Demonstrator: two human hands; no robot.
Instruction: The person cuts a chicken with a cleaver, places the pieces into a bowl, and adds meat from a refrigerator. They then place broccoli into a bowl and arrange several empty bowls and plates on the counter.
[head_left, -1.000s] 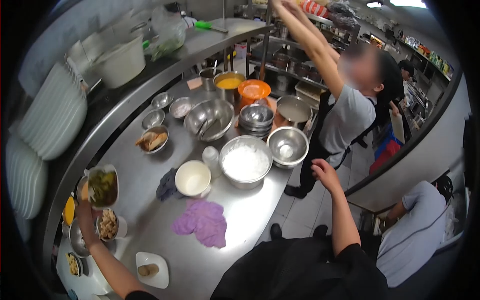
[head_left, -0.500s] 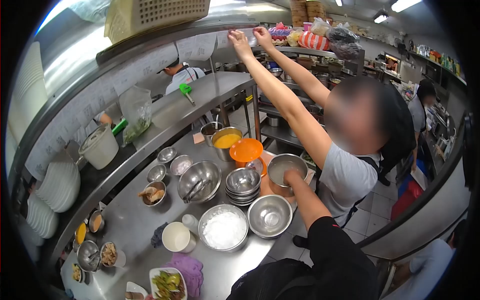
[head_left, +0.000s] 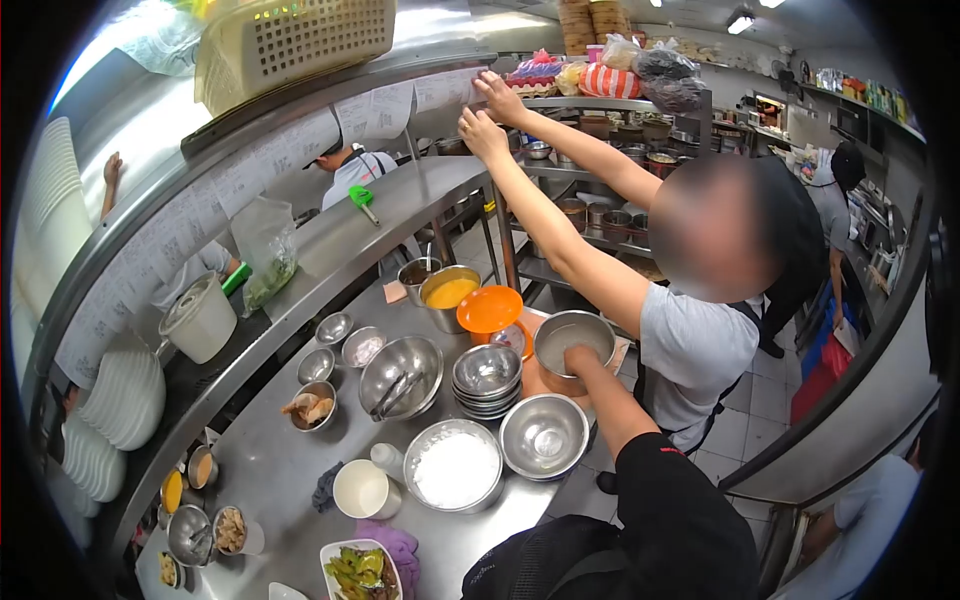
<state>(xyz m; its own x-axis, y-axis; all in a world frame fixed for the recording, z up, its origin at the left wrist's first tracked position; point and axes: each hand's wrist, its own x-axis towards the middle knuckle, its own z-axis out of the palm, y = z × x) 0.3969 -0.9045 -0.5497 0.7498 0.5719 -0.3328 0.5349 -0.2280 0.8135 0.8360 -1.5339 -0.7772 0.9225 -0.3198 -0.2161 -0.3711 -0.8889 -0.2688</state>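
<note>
A person's right hand (head_left: 578, 362) reaches down into a steel pot (head_left: 548, 352) at the far right of a metal tabletop (head_left: 265, 470), its fingers hidden inside, so whether they grip anything cannot be told. Just beside the pot, toward the left, stand an orange bowl (head_left: 489, 309) and a stack of steel bowls (head_left: 487, 372); nearer the wearer sit a wide steel bowl (head_left: 544, 437) and a basin of white powder (head_left: 453, 466). Farther left are a white tub (head_left: 364, 490) and a squeeze bottle (head_left: 386, 459). In the foreground, a white dish of green vegetables (head_left: 361, 571) lies against a purple cloth (head_left: 398, 548). Across the pot, a co-worker in a gray shirt (head_left: 690, 350) raises both arms toward paper slips (head_left: 447, 88) along a rail.
</note>
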